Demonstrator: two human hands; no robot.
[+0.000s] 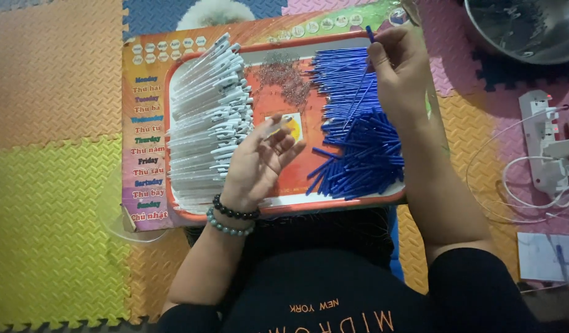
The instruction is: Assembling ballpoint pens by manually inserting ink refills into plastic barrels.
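— What was the left hand (260, 157) doing at that moment?

— It hovered over the middle of the orange-rimmed tray (278, 206), fingers loosely curled, pinching a pale pen barrel (277, 125) between thumb and fingertips. Two bead bracelets (232, 221) sat on that wrist, one dark and one grey-green.

— And the right hand (400, 68)?

— Up at about one o'clock on the tray, closed around a thin blue refill (360, 92), which slanted down toward the centre. One blue tip stuck out above the fingers.

— Where were the rest of the parts?

— A stack of white pen barrels (207, 117) filled the nine o'clock side of the tray, lying roughly parallel. A heap of blue refills (358, 154) covered the three o'clock side, neat near the top, jumbled lower down. Between them, toward twelve o'clock, lay a scatter of tiny metal springs (286, 77).

— What did the tray rest on?

— A colourful printed board (146, 135) with a column of words along its nine o'clock edge, set across the person's lap above foam floor mats (50, 154) in orange, yellow and pink.

— Anything off to the side?

— At three o'clock, well apart from the tray, a white power strip (543, 142) with looping cables lay on the mats, and a metal bowl (525, 28) sat at about two o'clock.
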